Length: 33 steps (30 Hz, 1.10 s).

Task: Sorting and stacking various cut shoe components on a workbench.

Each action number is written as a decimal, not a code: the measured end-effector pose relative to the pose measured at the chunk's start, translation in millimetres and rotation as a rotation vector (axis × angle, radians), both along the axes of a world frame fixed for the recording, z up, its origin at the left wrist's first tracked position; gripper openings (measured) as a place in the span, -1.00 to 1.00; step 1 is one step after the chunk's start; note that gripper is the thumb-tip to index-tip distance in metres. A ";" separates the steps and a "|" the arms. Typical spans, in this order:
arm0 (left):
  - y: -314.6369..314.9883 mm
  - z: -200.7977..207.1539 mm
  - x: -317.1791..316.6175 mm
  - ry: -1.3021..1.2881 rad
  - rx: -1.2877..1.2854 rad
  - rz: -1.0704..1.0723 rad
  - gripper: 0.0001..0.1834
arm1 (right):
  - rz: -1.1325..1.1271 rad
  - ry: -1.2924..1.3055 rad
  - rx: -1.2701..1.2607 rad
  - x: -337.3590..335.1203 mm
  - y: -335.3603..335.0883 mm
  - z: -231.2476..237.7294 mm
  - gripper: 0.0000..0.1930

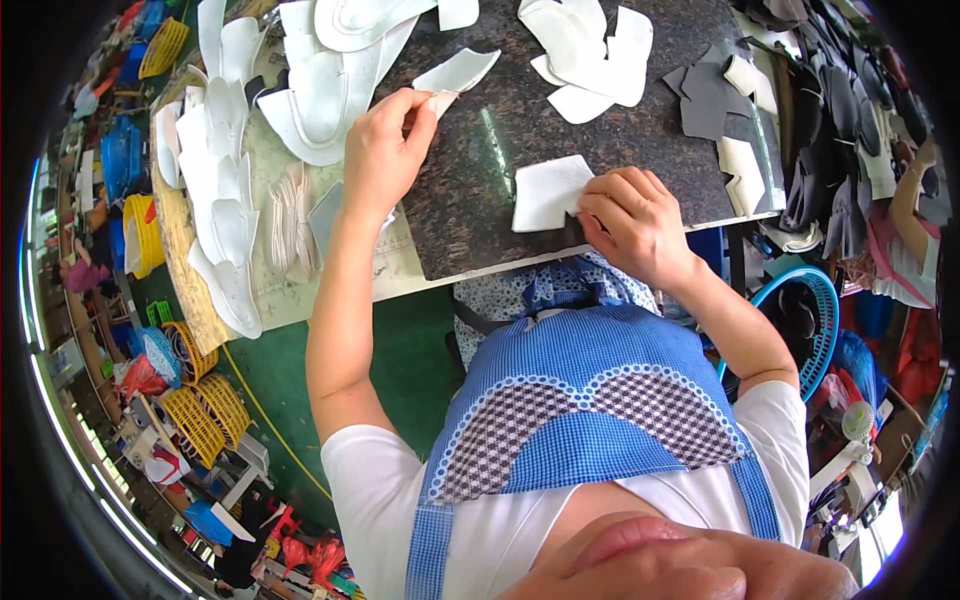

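Left hand (383, 150) pinches a curved piece (460, 72), right hand (640, 225) half-curls at a flat panel's (547, 196) edge, grip unclear, white stacks (226, 165) crowding upper left.

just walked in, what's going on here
Someone in a blue checked apron is handling white pieces at a dark speckled slab. The left hand pinches a curved white piece by its near end. The right hand has its fingers at the right edge of a flatter white piece on the slab. More white pieces lie farther back, with dark grey pieces to the right.
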State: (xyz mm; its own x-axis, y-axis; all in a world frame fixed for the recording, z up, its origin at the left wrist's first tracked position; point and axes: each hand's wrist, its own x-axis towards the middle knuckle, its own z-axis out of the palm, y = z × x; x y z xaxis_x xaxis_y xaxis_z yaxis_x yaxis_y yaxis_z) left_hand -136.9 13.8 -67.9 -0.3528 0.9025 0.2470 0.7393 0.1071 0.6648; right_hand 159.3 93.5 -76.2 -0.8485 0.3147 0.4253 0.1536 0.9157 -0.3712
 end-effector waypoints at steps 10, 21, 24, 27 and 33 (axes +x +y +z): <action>-3.1 -8.6 -9.5 -0.268 -0.038 0.042 -0.79 | -0.146 0.108 -0.278 -2.2 -3.6 -2.8 -0.81; -7.8 -10.6 -6.2 -0.289 -0.048 0.055 -0.80 | -0.171 0.194 -0.235 1.2 6.1 -2.7 -0.76; -10.0 -5.4 4.6 -0.186 -0.050 0.066 -0.82 | -0.167 0.206 -0.249 5.0 15.1 -1.1 -0.77; -7.9 -0.4 12.7 -0.068 -0.050 0.077 -0.85 | -0.218 0.178 -0.237 13.3 29.0 0.1 -0.80; -7.3 -3.6 15.3 -0.028 0.019 0.059 -0.88 | -0.258 0.167 -0.141 8.0 67.1 29.8 -0.83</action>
